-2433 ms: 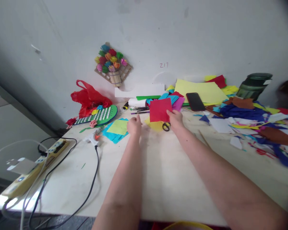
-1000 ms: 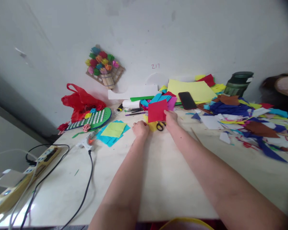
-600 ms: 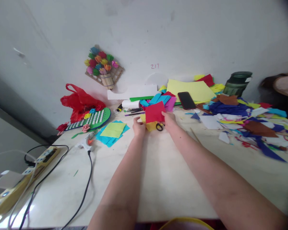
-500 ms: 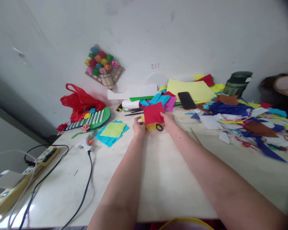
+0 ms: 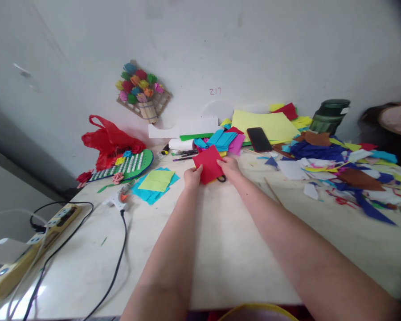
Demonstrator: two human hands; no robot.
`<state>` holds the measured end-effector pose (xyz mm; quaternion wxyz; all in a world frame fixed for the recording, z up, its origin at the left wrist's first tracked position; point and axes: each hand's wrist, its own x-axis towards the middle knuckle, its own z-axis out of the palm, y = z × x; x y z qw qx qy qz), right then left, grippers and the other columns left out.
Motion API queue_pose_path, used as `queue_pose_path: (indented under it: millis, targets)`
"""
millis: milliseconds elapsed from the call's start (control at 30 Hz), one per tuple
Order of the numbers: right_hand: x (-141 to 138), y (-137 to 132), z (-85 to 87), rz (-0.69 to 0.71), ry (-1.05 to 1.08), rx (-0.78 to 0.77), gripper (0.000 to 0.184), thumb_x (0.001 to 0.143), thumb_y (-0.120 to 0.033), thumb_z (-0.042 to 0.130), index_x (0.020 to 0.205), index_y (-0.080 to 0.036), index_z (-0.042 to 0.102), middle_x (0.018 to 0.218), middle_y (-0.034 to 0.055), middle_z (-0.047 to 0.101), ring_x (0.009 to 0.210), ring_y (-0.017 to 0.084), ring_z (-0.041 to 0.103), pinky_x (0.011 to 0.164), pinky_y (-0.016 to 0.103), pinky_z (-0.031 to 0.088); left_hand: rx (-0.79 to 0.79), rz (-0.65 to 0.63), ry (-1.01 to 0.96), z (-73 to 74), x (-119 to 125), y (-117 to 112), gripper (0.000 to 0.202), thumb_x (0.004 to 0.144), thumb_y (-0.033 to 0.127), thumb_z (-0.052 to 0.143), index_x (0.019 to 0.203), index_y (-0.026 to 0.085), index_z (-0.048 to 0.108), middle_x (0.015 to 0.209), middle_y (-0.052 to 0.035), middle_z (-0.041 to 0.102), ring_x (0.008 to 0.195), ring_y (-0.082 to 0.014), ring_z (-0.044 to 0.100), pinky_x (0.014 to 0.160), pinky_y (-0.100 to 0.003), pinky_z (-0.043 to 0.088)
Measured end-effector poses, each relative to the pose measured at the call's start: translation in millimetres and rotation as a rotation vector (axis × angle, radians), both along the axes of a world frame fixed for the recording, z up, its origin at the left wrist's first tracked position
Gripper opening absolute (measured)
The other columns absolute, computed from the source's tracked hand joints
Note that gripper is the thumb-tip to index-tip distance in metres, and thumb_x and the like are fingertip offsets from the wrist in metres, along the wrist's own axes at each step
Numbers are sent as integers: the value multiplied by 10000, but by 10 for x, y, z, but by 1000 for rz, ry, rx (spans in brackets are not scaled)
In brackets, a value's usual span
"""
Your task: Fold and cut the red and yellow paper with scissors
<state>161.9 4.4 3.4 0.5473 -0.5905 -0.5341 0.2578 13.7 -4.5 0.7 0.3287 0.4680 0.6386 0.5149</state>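
Note:
A square of red paper point(image 5: 208, 164) is held between both hands over the middle of the table, turned so a corner points toward me. My left hand point(image 5: 192, 176) pinches its left edge, thumb on top. At the right edge, my right hand point(image 5: 229, 167) grips it between thumb and fingers. Just below the paper, a dark scissors handle point(image 5: 222, 179) peeks out, with slivers of yellow paper around the red square; the rest of both is hidden. Left of my hands lies a light green paper sheet point(image 5: 157, 181) on blue sheets point(image 5: 150, 196).
A glue gun point(image 5: 120, 199) with a black cord and a power strip point(image 5: 53, 227) are at left. Behind them are a red plastic bag point(image 5: 112, 136) and a green board point(image 5: 145, 161). A phone point(image 5: 259, 140), coloured scraps point(image 5: 321, 151) and a dark green jar point(image 5: 329, 117) lie right.
The red paper has come lower and turned from roughly square-on to cornerwise. My left hand has moved onto its edge, and the paper now covers most of the yellow paper and scissors handle.

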Motion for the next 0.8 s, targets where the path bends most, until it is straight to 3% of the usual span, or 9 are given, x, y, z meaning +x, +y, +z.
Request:
queue_pose_path:
  millis: [100,167,300,467,800]
  targets:
    - [46,-67,107,-55,-200,-11,342,810,-379,401,663,-161,619,608,28,609,645,158,559,598,244,410,-45,78,119,-9,-39,-26,289,643,425,599,572,145,607,524,-36,572,550,-157,562,484,-221,380]
    - [88,-121,176,-127,-284,-53,370,857,-316,305,818,-168,642,723,49,650,701,159,587,631,247,414,-27,138,148,-5,-78,-33,283,649,425,587,593,150,623,568,-46,601,581,-162,570,495,-220,377]
    - [125,-218,260,-194,-621,-201,286,794,-258,406,963,-208,632,922,73,659,870,212,587,697,291,410,-18,169,137,20,-150,-42,275,636,421,594,630,153,654,598,-58,627,620,-180,588,516,-229,391]
    - [19,-286,275,-49,-994,-172,347,682,-277,539,1006,-181,620,1043,106,614,997,268,516,805,348,385,-36,170,117,53,-165,-67,248,613,379,623,658,139,669,623,-70,644,628,-194,602,527,-239,410]
    - [-51,-321,290,75,-1090,-268,460,663,-238,546,1119,-173,536,1084,148,538,984,278,516,788,354,402,-48,202,139,94,-145,-103,203,610,308,641,709,134,675,681,-80,665,655,-199,616,582,-253,443]
